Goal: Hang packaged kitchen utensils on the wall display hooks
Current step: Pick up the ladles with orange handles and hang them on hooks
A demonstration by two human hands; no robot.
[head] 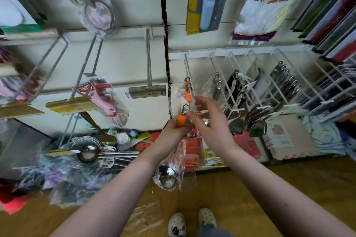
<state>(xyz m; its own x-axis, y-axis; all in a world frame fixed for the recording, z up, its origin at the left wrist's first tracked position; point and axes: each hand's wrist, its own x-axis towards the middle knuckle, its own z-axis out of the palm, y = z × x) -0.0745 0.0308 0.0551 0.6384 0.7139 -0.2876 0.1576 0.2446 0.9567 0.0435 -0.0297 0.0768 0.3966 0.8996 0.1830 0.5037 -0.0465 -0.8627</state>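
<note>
The step in hand is the threading of one packaged ladle (166, 176) onto a white wire hook (187, 69) that juts from the wall rail (202, 53), just right of the dark seam in the wall. The ladle is off the hook and held in mid-air in front of it. It stands nearly upright, with its steel bowl hanging low over the floor and its orange handle (181, 121) uppermost, all inside a clear plastic sleeve (180, 152). Its steel hanging ring (185, 107) sits just below the hook's free end, near but seemingly not yet on it. Other orange-handled utensils (187, 91) already hang on that same hook.

The left hand (171, 131) reaches up from the lower left, its fingers curled round the orange handle, and it bears the ladle's weight. The right hand (212, 123) comes in from the lower right with its wrist bent back. Its thumb tip lies at the base of the ring and its fingers are loosely curved above. Whether it pinches the ring or sleeve or merely steadies them cannot be told, as the glossy plastic blurs the contact.

The next move probably calls for turning the ring square to the hook's tip and lifting the handle so the wire passes through. The loose sleeve should be kept clear of the opening, and the ladle then slid back against those already hung.
</note>
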